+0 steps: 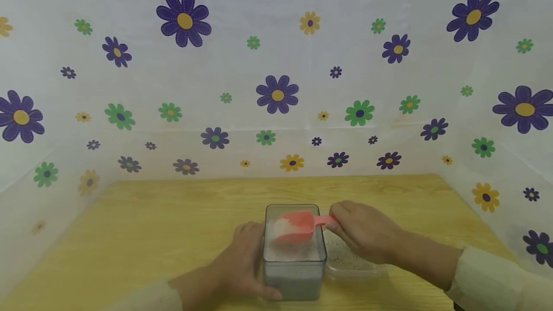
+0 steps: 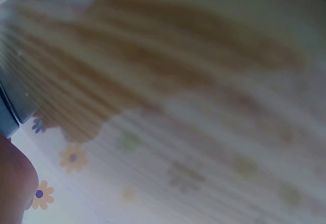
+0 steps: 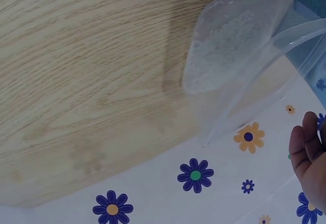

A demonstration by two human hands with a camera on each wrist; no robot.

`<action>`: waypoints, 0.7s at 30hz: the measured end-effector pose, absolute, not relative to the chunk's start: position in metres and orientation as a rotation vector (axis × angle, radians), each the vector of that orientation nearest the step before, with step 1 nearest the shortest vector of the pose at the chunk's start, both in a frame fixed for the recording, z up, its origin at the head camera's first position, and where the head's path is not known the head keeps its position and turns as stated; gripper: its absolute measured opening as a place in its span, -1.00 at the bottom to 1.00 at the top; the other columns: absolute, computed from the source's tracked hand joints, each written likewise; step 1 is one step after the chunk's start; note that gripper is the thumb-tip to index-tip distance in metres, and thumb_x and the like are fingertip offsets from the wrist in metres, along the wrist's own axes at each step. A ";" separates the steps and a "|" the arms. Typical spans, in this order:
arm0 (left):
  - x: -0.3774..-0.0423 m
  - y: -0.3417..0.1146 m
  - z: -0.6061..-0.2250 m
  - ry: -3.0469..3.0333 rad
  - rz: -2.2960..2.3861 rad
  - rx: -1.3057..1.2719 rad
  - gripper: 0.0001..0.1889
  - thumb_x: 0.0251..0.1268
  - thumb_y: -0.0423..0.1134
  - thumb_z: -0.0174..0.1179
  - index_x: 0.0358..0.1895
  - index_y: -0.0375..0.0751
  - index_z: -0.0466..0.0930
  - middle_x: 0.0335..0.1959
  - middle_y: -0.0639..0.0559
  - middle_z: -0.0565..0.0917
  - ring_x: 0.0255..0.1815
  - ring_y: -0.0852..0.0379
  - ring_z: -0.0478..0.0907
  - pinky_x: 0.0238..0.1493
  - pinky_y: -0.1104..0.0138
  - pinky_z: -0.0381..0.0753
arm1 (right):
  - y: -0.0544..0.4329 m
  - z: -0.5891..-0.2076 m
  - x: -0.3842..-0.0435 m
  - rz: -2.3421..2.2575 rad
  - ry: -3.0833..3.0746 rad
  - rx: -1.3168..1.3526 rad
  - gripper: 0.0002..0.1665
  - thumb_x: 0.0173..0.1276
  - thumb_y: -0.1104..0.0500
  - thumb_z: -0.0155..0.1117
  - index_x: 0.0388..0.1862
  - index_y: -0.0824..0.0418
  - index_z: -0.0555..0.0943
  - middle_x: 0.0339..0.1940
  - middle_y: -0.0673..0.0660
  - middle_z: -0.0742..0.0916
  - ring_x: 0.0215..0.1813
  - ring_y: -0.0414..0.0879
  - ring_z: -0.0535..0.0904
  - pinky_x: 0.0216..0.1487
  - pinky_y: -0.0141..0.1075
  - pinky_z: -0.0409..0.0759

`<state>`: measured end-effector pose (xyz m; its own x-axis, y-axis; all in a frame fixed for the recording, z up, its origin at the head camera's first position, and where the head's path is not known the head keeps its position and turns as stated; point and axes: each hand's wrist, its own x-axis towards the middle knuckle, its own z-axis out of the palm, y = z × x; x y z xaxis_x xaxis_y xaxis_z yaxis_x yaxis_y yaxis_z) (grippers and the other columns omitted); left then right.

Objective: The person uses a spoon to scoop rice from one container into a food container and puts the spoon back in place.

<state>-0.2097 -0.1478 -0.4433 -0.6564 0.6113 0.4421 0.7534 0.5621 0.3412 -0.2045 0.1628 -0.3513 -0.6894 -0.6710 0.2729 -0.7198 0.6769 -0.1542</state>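
Note:
A pink scoop (image 1: 300, 229) holding white, rice-like grains is tilted over the mouth of a tall grey see-through container (image 1: 294, 283). My right hand (image 1: 367, 232) grips the scoop's handle from the right. My left hand (image 1: 243, 265) holds the tall container at its left side, thumb round the front. White grains show inside that container below the scoop. A lower clear tub (image 1: 356, 271), partly hidden beneath my right hand, stands beside it on the right. In the right wrist view, the same tub (image 3: 196, 74) has white grains at its bottom.
The wooden table (image 1: 173, 229) carries both containers near its front edge. A white flowered cloth (image 1: 242, 71) rises at the back and along both sides. Much of the left wrist view is blurred.

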 end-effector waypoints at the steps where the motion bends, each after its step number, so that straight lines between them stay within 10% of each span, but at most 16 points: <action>1: -0.210 -0.148 -0.443 -2.527 -0.748 -1.129 0.27 -0.38 0.60 0.38 0.50 0.11 0.11 0.20 0.27 0.47 0.14 0.27 0.30 0.27 0.14 0.22 | 0.164 -0.352 -0.205 0.373 -2.681 1.132 -0.77 0.63 -0.01 -0.07 -0.26 0.01 0.42 -0.48 -0.18 0.40 -0.38 -0.30 0.31 -0.30 -0.40 0.34; 21: -0.209 -0.148 -0.445 -2.534 -0.762 -1.114 0.23 -0.38 0.60 0.38 0.46 0.10 0.17 0.16 0.27 0.47 0.14 0.27 0.30 0.25 0.16 0.22 | 0.194 -0.330 -0.201 0.384 -2.499 1.071 -0.84 0.59 0.06 0.03 -0.27 -0.01 0.42 -0.47 -0.22 0.36 -0.42 -0.36 0.25 -0.38 -0.45 0.29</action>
